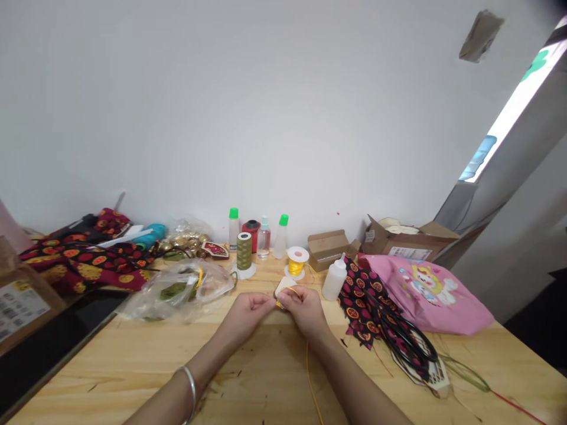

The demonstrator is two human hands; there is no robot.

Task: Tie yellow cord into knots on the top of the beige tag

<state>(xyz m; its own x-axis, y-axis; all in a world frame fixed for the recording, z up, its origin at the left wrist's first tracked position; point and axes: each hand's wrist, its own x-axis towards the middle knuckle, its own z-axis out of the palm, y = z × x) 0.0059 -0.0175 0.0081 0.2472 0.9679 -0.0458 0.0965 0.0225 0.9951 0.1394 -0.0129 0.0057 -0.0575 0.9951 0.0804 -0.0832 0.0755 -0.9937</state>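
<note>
Both hands meet over the middle of the wooden table. My left hand (248,316), a silver bangle on its wrist, pinches at a yellow cord by the fingertips. In my right hand (308,310), thumb and fingers close on a small pale flat piece (286,284) that shows above the fingertips. Some yellow cord (310,378) curves over the right fingers, and a length hangs below to the table's front. Fingers hide how cord and piece join. Just behind stands a spool of yellow cord (296,268); a white squeeze bottle (335,278) is right of the right hand.
An olive thread cone (244,252), a red thread spool (252,233) and several small bottles stand by the wall. Left lie a clear plastic bag (181,286) and patterned fabric (88,265). Right are cardboard boxes (403,242), a pink bag (429,295) and a black cable (407,336).
</note>
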